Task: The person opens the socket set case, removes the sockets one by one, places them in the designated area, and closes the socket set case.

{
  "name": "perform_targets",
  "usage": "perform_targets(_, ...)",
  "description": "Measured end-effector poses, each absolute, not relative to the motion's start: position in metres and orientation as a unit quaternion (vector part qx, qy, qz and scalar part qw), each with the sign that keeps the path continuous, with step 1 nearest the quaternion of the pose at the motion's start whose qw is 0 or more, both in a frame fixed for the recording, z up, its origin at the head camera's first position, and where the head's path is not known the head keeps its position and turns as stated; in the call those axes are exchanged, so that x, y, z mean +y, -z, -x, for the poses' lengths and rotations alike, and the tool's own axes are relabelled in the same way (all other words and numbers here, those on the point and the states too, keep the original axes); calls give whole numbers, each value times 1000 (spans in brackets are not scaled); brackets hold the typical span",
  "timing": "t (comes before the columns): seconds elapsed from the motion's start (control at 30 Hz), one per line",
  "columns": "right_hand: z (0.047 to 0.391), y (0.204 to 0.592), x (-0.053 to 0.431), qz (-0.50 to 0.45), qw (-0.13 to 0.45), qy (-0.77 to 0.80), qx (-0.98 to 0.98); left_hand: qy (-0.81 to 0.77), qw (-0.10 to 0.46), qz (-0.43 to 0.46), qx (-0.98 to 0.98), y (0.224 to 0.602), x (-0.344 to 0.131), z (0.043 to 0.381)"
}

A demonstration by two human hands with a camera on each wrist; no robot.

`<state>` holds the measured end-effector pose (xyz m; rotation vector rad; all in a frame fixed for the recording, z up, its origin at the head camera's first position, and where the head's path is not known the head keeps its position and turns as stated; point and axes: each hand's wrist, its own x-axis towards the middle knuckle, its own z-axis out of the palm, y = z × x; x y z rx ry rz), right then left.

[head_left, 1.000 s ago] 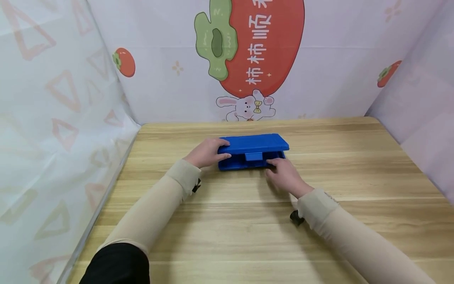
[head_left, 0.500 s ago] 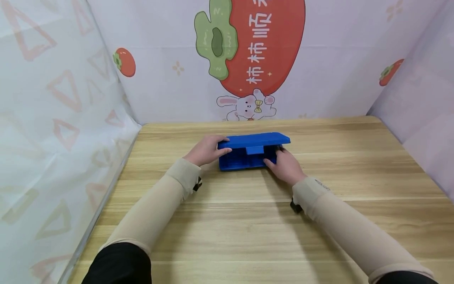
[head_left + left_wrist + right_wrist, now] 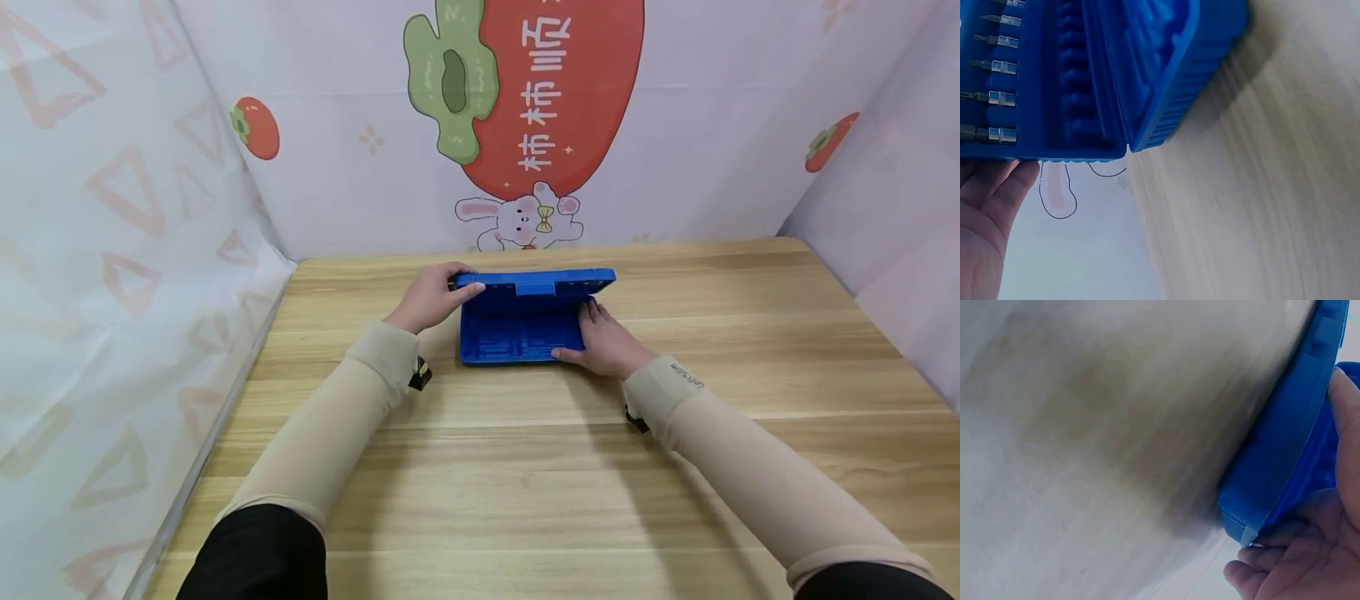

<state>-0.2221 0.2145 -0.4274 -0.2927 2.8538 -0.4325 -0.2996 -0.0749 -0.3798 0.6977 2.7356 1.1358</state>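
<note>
A hinged blue plastic tool case stands partly open on the table, its lid (image 3: 573,279) raised and its base (image 3: 502,362) flat. My left hand (image 3: 431,298) grips the lid's left corner, thumb in front and fingers behind. In the left wrist view, several metal screwdriver bits (image 3: 1001,67) sit in a row inside the lid. My right hand (image 3: 611,343) holds the base's right end, with the thumb on the front rim and the other fingers along the side. The right wrist view shows the base's outer wall (image 3: 1279,437) against that hand. Moulded slots line the base.
The wooden table (image 3: 480,483) reaches back to a printed cloth backdrop (image 3: 337,183). A patterned cloth (image 3: 150,275) hangs along the left side, another on the right. A latch tab (image 3: 535,288) hangs from the lid's front edge.
My left hand has raised the lid, so the case gapes wider. My right hand has shifted from the front opening to the base's right end.
</note>
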Motion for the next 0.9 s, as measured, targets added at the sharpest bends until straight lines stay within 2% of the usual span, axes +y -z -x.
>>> perform_targets(0.33, 217, 426, 220, 65, 140, 183, 971, -467, 37, -162, 868, 376, -65, 321)
perform_targets(0.9, 220, 433, 233, 52, 151, 89, 983, -565, 66, -85, 818, 380, -61, 335)
